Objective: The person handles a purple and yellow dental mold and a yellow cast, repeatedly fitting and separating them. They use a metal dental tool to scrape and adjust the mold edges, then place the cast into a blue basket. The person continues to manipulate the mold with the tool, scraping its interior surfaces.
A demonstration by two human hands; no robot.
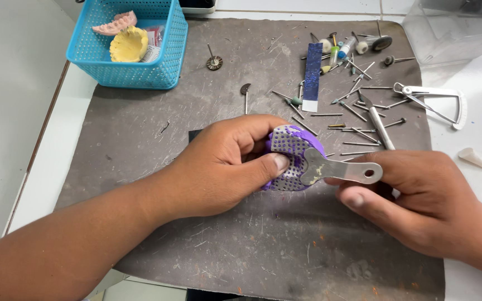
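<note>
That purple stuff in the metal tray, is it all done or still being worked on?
Looks set: purple material already fills the perforated metal tray. In hand: the left hand grips the tray and the right hand holds its handle. Seemingly left: purple and tray are not yet apart. Two tooth casts sit in the blue basket.

The left hand (224, 167) gripped a perforated metal impression tray (291, 159) filled with purple material (299, 135), thumb pressed on its mesh, while the right hand (414, 200) pinched the tray's flat handle (347, 171) — both over a scratched grey mat (196, 111). Behind lay scattered burs (358, 120), a blue abrasive strip (312, 75) and a white caliper (436, 103) — and a blue basket (135, 72) held a yellow cast (128, 44) and a pink cast (115, 23).
</note>
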